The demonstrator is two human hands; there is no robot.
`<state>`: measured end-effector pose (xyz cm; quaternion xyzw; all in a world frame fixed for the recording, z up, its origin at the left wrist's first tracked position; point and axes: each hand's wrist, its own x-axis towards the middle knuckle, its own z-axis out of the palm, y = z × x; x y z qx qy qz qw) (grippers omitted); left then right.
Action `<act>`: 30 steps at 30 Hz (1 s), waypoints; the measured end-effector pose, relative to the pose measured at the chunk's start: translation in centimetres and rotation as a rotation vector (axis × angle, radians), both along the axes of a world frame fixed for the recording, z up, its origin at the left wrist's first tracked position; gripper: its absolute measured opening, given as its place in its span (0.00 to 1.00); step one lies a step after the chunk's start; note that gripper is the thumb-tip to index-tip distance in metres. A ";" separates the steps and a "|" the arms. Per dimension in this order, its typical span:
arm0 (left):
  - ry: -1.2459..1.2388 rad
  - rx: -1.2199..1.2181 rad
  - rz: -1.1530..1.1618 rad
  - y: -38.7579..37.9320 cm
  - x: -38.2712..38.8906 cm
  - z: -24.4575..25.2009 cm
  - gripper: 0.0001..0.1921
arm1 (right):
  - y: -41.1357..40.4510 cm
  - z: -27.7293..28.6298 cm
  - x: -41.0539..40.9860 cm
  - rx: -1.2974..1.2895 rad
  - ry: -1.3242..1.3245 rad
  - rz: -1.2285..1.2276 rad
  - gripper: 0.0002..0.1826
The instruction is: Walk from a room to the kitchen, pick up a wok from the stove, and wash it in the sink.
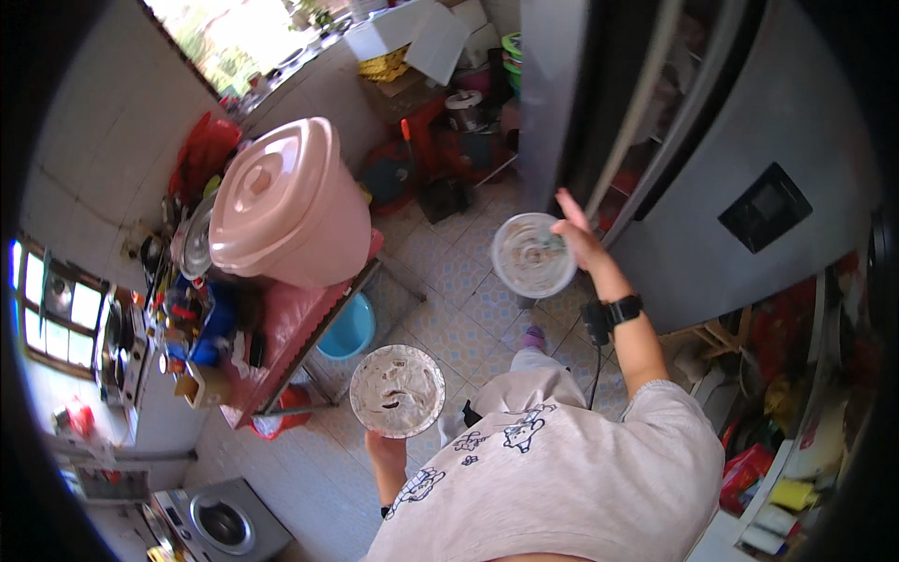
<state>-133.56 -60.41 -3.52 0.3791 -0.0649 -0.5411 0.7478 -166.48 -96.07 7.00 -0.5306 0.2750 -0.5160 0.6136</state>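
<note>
My left hand (386, 455) grips the near rim of a round, silvery dish (397, 390). Pale, uneven contents with a few dark marks fill that dish. Farther forward and to the right, my right hand (584, 242) holds a round translucent plastic container (532, 257) by its right side. Whitish and brownish patches show through its top; what they are cannot be made out. Beside that hand stands a grey refrigerator (674, 246), its door ajar, with blurred reddish items inside. A dark strap circles my right wrist.
On the left, a pink lidded bin (302, 211) stands on a table with a pink cover (295, 319). Below it sits a blue basin (348, 329). Cartons (414, 42) and buckets crowd the back wall. A washing machine (223, 523) stands at lower left.
</note>
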 end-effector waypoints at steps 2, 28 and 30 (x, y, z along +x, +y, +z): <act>-0.047 -0.027 0.014 -0.4 -0.6 1.3 0.29 | -1.6 -1.1 3.7 -0.190 0.327 0.015 0.50; -0.115 0.189 0.482 3.1 -3.1 -5.7 0.34 | -15.7 -6.0 17.2 0.140 0.024 0.266 0.51; -0.021 0.117 0.484 1.6 -2.9 -4.0 0.33 | -15.0 -5.2 15.9 0.144 0.069 0.261 0.50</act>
